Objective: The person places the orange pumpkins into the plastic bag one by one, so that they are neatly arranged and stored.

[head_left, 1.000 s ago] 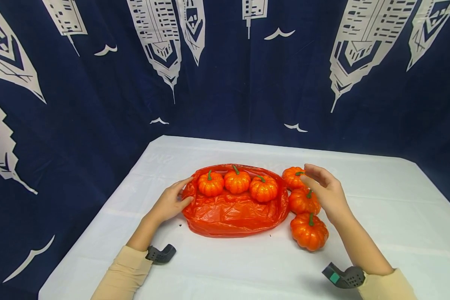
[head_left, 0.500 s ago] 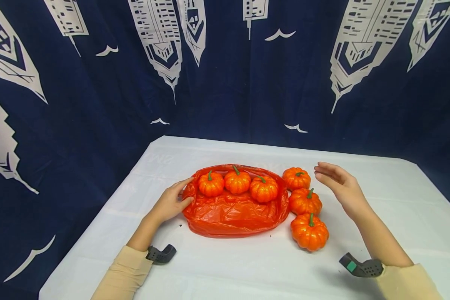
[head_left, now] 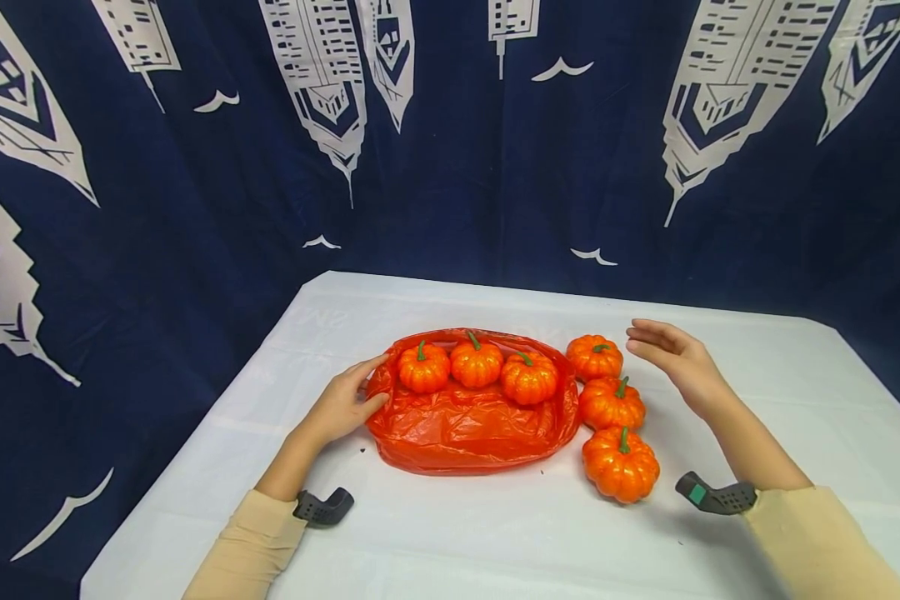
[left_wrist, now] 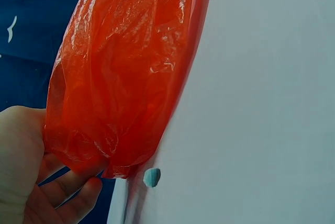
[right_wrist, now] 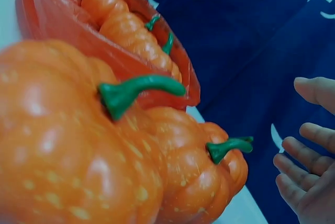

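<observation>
A red plastic bag (head_left: pixel 465 433) lies spread open on the table, with three small orange pumpkins in a row along its back side, one of them the left pumpkin (head_left: pixel 423 369). My left hand (head_left: pixel 341 406) holds the bag's left edge; in the left wrist view its fingers (left_wrist: pixel 78 195) curl under the red plastic. Three more pumpkins form a column against the bag's right side: a far one (head_left: pixel 594 358), a middle one (head_left: pixel 611 404) and a near one (head_left: pixel 620 467). To the right of the far pumpkin hovers my right hand (head_left: pixel 678 358), holding nothing, fingers loosely bent.
A white cloth covers the table (head_left: pixel 450 533). Behind it hangs a dark blue curtain (head_left: pixel 450 192) with white building prints. Each wrist carries a black camera mount, such as the right one (head_left: pixel 716 496). Small dark specks lie on the cloth.
My right hand has drawn away to the right from the far and middle pumpkins, then stayed nearly in place. The left hand, bag and pumpkins look unmoved.
</observation>
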A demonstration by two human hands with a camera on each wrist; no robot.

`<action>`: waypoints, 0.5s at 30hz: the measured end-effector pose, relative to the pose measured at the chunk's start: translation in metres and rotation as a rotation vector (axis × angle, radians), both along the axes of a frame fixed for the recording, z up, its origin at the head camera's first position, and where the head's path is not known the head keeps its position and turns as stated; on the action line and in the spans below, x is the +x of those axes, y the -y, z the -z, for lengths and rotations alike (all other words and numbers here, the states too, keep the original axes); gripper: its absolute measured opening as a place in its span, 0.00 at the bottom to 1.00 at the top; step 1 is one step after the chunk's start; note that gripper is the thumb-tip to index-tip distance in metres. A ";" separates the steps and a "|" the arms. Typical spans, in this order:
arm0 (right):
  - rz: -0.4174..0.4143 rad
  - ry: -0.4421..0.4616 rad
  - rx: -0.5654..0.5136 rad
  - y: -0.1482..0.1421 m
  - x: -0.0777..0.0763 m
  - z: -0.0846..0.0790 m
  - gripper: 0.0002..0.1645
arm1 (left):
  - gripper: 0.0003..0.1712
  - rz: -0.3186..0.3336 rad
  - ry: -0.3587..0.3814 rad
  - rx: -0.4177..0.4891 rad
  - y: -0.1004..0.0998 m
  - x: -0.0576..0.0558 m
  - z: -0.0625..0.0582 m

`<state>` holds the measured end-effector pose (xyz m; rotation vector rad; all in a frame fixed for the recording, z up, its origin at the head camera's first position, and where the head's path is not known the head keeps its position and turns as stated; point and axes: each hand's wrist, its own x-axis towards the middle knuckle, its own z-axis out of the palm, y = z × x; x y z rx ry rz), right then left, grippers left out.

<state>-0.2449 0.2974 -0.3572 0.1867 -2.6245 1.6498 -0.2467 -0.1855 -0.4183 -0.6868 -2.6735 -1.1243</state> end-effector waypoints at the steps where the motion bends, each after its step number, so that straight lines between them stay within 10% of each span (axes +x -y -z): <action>1: -0.005 0.008 0.001 -0.001 -0.002 0.000 0.40 | 0.35 0.000 0.002 -0.001 0.000 0.000 0.000; 15: -0.144 0.156 0.125 0.000 -0.038 0.011 0.47 | 0.35 -0.005 0.005 0.004 0.000 0.000 0.000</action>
